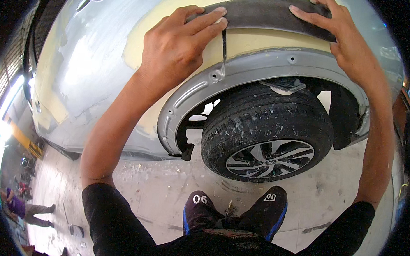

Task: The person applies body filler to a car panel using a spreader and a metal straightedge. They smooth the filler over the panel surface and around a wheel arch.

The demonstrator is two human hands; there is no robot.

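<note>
Both my hands press a long, curved black strip [259, 13] against the car body above the wheel arch; it looks like a flexible sanding board, but I cannot be sure. My left hand [175, 42] holds its left end, with fingertips over the face. At the right end, my right hand [340, 27] grips it with spread fingers and thumb. Beneath the strip, pale yellow filler [262, 40] covers the panel on both sides of a dark vertical gap [224, 44]. The bare grey wheel arch flange [254, 63] curves below, with holes along it.
A scuffed black tyre [239, 119] with an alloy rim [270, 160] sits inside the arch. A flat grey pad [284, 86] rests on the tyre. My knees [236, 210] are close to the wheel. Another person [22, 206] is at far left, near a round container [76, 230] on the floor.
</note>
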